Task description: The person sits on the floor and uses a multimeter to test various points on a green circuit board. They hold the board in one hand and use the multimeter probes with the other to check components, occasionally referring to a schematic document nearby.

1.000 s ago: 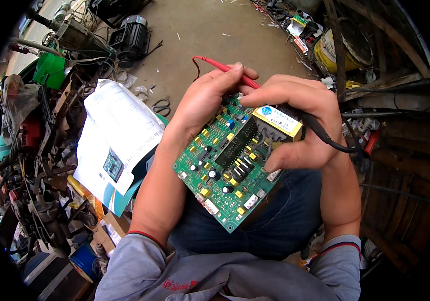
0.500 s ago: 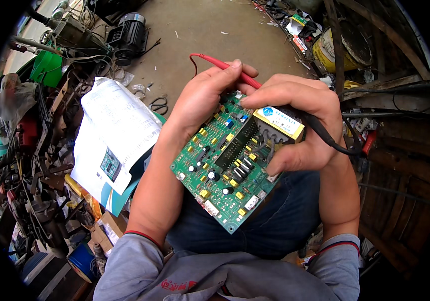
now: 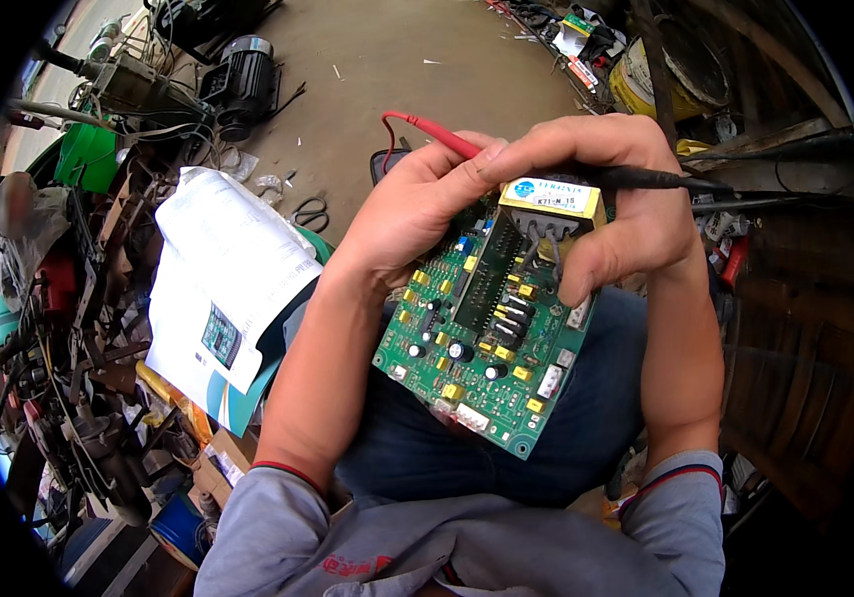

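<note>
A green circuit board (image 3: 427, 383), crowded with yellow and black parts, tilts above my lap. At its upper end stands a yellow-sided transformer (image 3: 546, 196) with a white label. My left hand (image 3: 412, 209) is closed round a red test probe (image 3: 444, 137), its fingers partly hidden behind the board. My right hand (image 3: 646, 214) grips the board's right side, thumb near the transformer's grey wires. The right index finger reaches over the transformer to the left thumb. A black test probe (image 3: 661, 179) lies in the right hand, pointing sideways. Both probe tips are hidden.
Printed sheets (image 3: 223, 249) lie to the left, beside scissors (image 3: 310, 213) on the floor. Farther off stand a black motor (image 3: 247, 85) and a green bucket (image 3: 87, 157). Metal scrap crowds the left; a yellow drum (image 3: 646, 80) and wooden beams stand at the right.
The board has turned slightly and its near corner has shifted right. My right index finger has moved up to the left thumb. The black probe has swung from sloping downward to nearly level.
</note>
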### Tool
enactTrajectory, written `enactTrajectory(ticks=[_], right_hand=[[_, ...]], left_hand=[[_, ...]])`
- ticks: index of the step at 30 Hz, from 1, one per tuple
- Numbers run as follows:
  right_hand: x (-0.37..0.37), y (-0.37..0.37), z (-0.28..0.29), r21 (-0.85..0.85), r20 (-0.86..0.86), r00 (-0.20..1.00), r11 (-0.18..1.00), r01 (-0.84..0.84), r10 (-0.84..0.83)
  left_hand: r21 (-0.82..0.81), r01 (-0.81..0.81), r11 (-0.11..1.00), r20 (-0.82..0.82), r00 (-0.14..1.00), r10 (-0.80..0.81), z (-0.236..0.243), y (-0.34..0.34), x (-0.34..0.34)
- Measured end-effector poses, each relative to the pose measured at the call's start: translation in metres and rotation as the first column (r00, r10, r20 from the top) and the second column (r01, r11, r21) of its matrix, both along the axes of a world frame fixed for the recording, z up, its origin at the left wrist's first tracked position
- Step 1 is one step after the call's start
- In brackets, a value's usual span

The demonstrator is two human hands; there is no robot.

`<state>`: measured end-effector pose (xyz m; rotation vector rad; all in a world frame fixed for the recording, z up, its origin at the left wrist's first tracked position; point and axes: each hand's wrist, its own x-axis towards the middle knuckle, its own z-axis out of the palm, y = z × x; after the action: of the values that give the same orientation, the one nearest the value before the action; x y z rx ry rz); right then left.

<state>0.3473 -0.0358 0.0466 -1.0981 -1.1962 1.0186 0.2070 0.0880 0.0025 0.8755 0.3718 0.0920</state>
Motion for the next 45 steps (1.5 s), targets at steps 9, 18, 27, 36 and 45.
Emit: enactTrajectory(ticks=[9, 18, 27, 36, 45], right_hand=[[0.017, -0.001, 0.006, -0.101, 0.239, 0.962, 0.989, -0.109, 0.131], [0.012, 0.002, 0.006, 0.07, 0.414, 0.881, 0.972, 0.222, -0.231], [0.003, 0.007, -0.003, 0.426, 0.261, 0.717, 0.743, 0.515, -0.646], [-0.015, -0.008, 0.02, 0.083, -0.001, 0.932, 0.929, 0.362, -0.363], [-0.024, -0.003, 0.021, -0.108, -0.092, 0.937, 0.939, 0.326, -0.336]], left_hand=[[-0.026, 0.067, 0.997, -0.005, 0.998, -0.067, -0.005, -0.013, 0.0], [-0.129, 0.16, 0.979, 0.117, 0.982, -0.145, -0.011, -0.006, -0.008], [-0.062, 0.004, 0.998, 0.169, 0.986, 0.006, -0.006, -0.009, -0.006], [0.027, -0.507, 0.861, 0.348, 0.812, 0.468, -0.009, -0.006, -0.005], [-0.081, -0.473, 0.877, 0.297, 0.829, 0.474, -0.006, -0.002, -0.011]])
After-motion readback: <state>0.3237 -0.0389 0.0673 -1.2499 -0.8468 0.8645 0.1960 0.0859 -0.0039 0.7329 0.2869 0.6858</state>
